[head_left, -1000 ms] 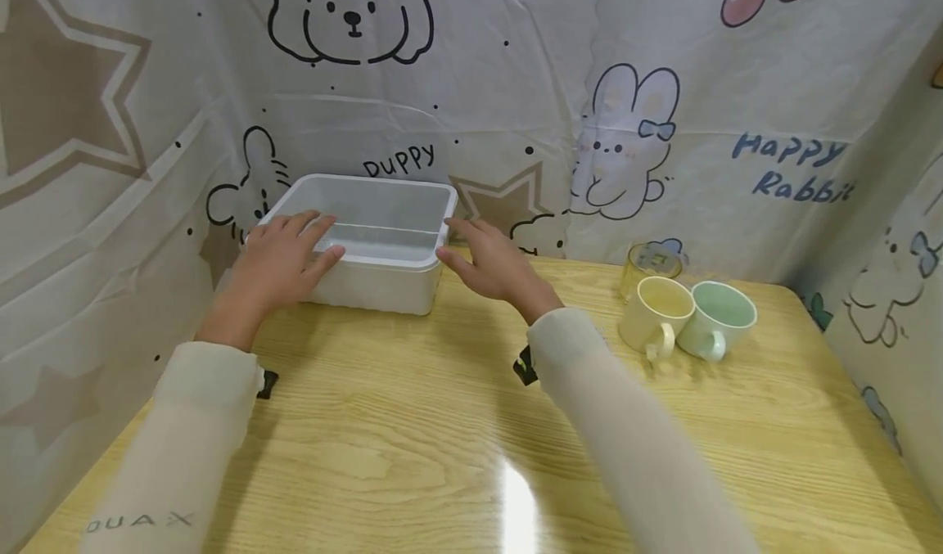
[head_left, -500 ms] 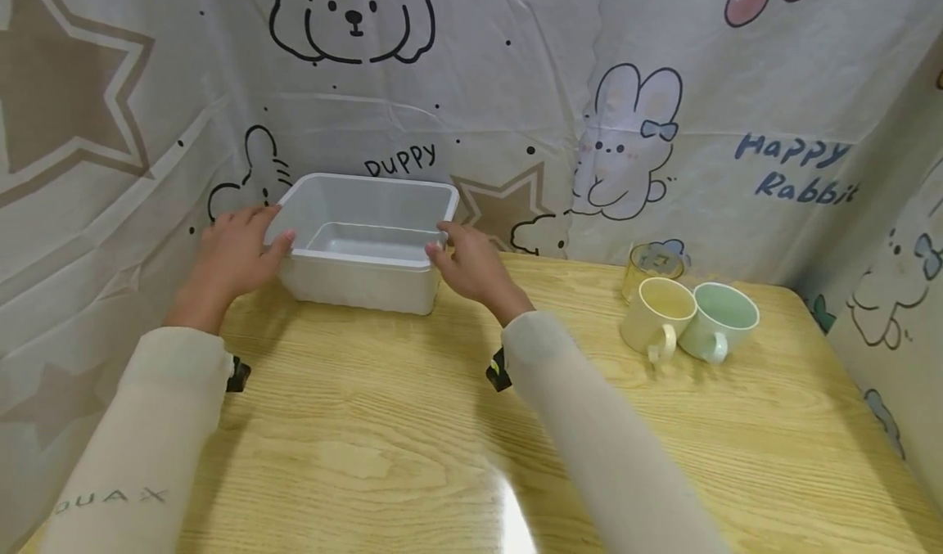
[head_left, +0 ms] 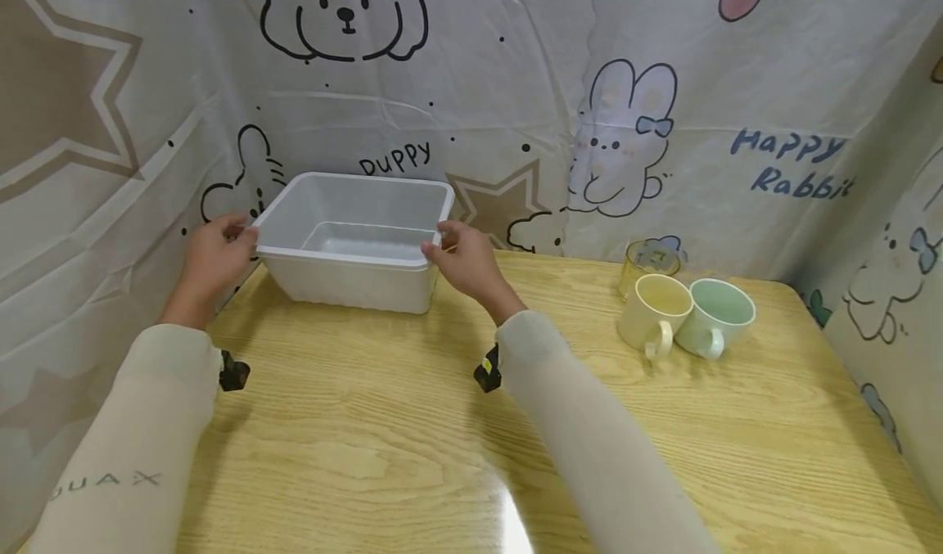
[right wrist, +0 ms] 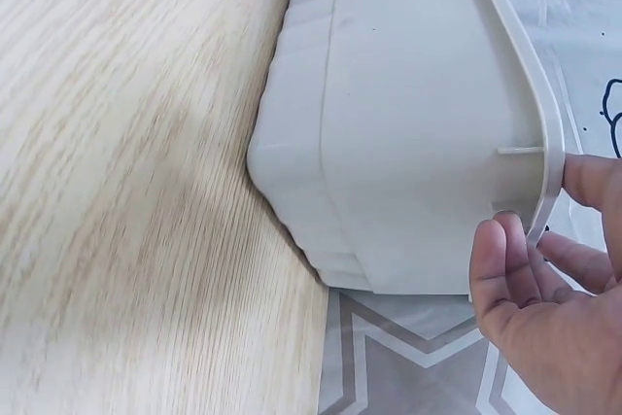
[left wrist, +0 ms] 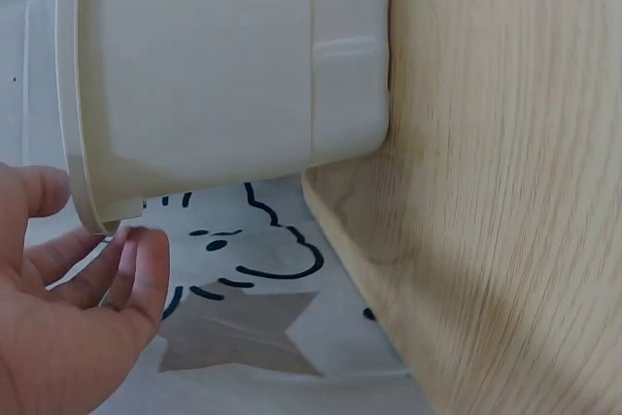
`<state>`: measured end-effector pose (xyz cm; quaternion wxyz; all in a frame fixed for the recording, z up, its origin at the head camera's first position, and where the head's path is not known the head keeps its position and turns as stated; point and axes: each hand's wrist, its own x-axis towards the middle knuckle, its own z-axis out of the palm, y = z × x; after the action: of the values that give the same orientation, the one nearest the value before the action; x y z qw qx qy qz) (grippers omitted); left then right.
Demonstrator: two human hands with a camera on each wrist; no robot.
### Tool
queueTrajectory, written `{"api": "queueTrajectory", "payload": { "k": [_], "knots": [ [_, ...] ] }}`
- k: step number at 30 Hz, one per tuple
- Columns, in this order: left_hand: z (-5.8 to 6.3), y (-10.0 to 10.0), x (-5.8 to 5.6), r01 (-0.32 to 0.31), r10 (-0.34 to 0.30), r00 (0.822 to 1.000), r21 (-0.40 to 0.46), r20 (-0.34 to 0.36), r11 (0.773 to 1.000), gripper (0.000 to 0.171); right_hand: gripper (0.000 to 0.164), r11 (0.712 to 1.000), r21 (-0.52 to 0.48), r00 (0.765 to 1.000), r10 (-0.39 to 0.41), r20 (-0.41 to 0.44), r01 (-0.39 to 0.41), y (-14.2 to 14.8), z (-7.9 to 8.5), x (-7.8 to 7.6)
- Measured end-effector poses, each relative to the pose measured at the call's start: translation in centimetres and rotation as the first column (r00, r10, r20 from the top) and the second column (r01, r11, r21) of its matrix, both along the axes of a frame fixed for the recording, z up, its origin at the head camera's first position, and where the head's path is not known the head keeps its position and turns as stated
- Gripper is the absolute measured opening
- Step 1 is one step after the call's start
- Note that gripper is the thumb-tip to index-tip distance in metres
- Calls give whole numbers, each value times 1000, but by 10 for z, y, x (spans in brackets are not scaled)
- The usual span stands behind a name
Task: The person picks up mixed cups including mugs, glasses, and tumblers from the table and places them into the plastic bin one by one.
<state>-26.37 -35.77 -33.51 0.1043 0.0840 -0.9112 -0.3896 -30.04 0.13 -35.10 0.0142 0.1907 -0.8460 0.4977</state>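
A white rectangular plastic bin [head_left: 346, 284], open at the top, stands at the back left of the wooden table. My left hand [head_left: 217, 259] grips its left rim; in the left wrist view the thumb lies over the rim and the curled fingers [left wrist: 146, 269] reach under it. On the opposite side my right hand [head_left: 471, 263] pinches the right rim. The right wrist view has that thumb on top and the fingertips [right wrist: 496, 240] tucked beneath the rim [right wrist: 549, 133]. The bin's base rests on the table in both wrist views.
To the right stand a yellow mug [head_left: 656, 313] and a green mug [head_left: 718, 317] side by side. Behind them is a clear yellowish glass [head_left: 644, 263]. A patterned cloth [head_left: 516, 87] hangs close behind the bin and along the left side.
My left hand moved left from over the bin's front to its left rim and took hold. My right hand closed in on the right rim. The bin stays in place.
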Motion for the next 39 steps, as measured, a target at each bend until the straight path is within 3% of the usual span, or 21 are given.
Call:
{"api": "queueTrajectory", "payload": {
  "k": [4,7,10,14,16,20,23,29,39],
  "knots": [
    [-3,-1,-4,-49,44,999,164,32,985,54,49,994,-109,996,-7,83,16,0,1,1],
    [-3,-4,-7,-75,68,997,285,35,956,50,45,978,-209,988,6,156,27,0,1,1],
    [-3,-7,-9,-87,79,996,457,36,885,47,42,952,-301,972,16,236,57,-1,2,1],
    [-2,-9,-8,-89,76,996,619,48,780,44,40,921,-377,950,22,311,102,-4,4,2],
    [-1,-10,-7,-90,70,996,656,56,750,41,41,911,-396,943,25,330,114,-4,5,3],
    [0,-12,-7,-90,72,996,751,56,654,27,41,899,-418,935,32,354,128,-4,5,3],
    [0,-12,-8,-104,76,995,764,72,637,25,41,892,-430,929,34,368,138,-2,5,2],
    [-1,-9,-8,-113,73,994,747,86,655,28,42,885,-442,920,41,390,148,1,5,1],
    [-3,-4,-7,-96,59,995,771,76,629,29,43,861,-480,909,56,414,166,8,5,1]
  ]
}}
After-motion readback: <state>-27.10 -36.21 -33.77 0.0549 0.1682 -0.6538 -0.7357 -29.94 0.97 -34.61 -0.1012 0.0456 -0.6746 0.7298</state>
